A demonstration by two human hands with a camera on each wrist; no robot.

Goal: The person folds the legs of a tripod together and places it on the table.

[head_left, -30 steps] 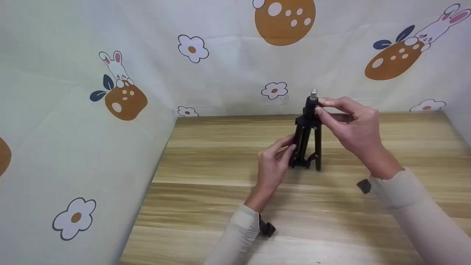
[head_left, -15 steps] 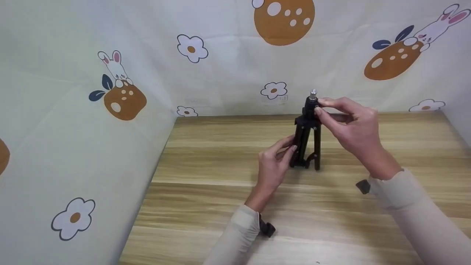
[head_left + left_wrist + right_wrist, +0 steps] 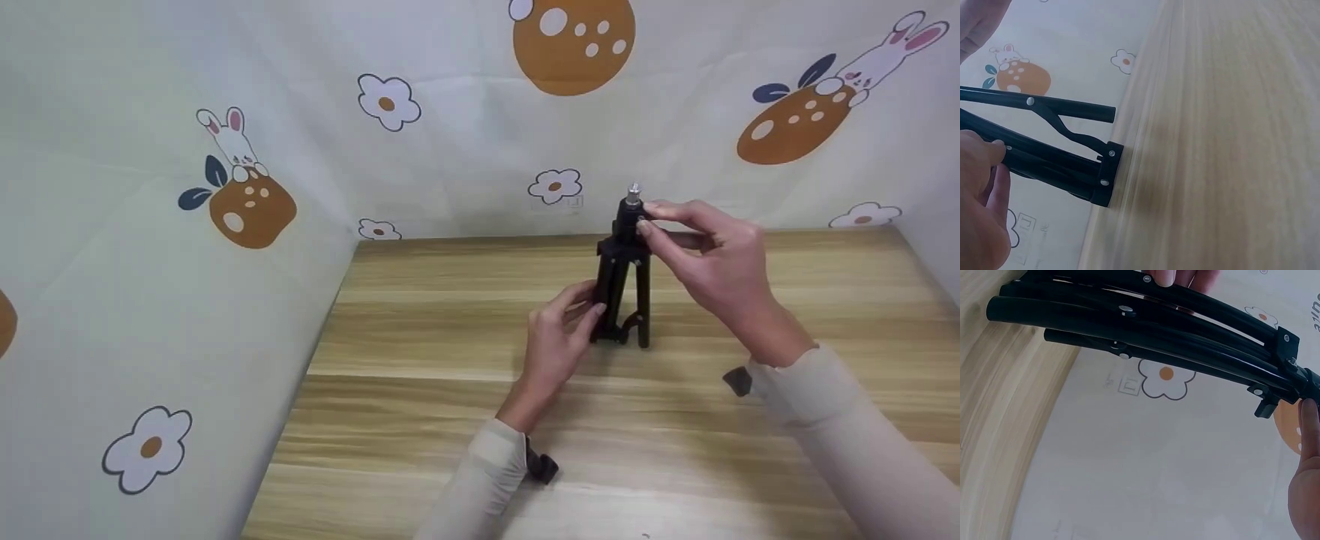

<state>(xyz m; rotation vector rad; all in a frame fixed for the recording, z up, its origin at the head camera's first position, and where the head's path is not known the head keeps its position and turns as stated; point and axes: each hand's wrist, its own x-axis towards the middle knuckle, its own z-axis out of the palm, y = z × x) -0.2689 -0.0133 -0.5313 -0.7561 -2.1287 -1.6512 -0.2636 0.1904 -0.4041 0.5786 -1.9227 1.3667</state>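
A small black tripod stand (image 3: 624, 249) is upright near the back of the table, its legs folded close together. At its top sticks up a silver metal stud (image 3: 634, 194). My left hand (image 3: 555, 336) pinches one leg low down between thumb and fingers; the left wrist view shows this leg (image 3: 1053, 164) and a bracket joining the leg ends. Higher up, my right hand (image 3: 724, 266) pinches the black neck just below the stud. In the right wrist view the legs (image 3: 1145, 334) run across the top, with my left fingertips (image 3: 1165, 275) on them.
The wooden table (image 3: 420, 420) meets a pale cloth backdrop (image 3: 450, 142) printed with bunnies, oranges and flowers at the back and sides. A black strap piece hangs at each sleeve cuff (image 3: 495, 457).
The head view has shifted very slightly. Both hands keep their holds on the stand, and little else differs.
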